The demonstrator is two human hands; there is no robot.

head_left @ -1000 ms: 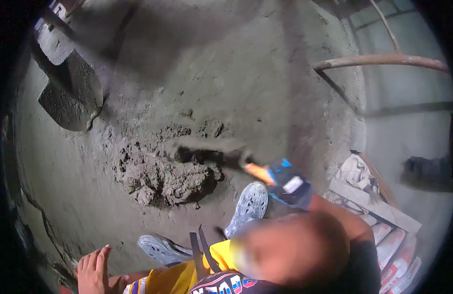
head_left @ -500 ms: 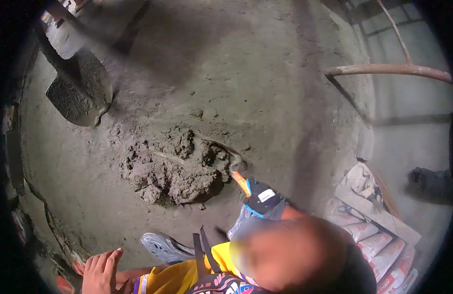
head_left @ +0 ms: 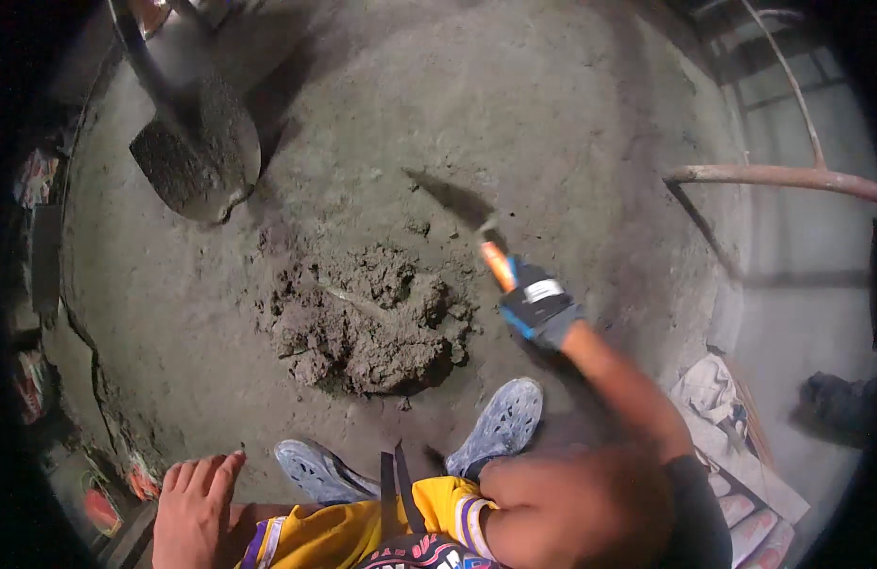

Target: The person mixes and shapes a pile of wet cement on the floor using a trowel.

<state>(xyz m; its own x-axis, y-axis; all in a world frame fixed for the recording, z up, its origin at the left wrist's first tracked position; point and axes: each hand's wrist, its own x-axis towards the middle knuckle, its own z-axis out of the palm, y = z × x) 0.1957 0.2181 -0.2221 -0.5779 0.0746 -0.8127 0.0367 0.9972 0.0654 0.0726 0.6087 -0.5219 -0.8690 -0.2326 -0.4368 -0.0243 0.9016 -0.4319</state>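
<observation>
In a black glove with blue edging, my right hand (head_left: pixel 541 305) grips the orange handle of a trowel (head_left: pixel 450 199). Its narrow blade points up and left, over the floor beyond the mound of wet mortar (head_left: pixel 391 337). A pale, thin strip (head_left: pixel 353 301) sticks partly out of the mound; its kind is hard to make out. My bare left hand (head_left: pixel 198 503) is at the lower left beside my leg, its fingers stretched out and nothing visible in them.
A mortar-coated shovel (head_left: pixel 201 156) rests at the upper left. To the right is a rusty metal frame (head_left: pixel 770 177). Stacked bags (head_left: pixel 747 526) with a cloth (head_left: pixel 709 389) on top lie at the lower right. My grey clogs (head_left: pixel 505 422) stand just short of the mound.
My right hand has moved up and right with the trowel, whose blade has left the mound's right edge. The left hand stays beside my leg. The whole view has shifted somewhat.
</observation>
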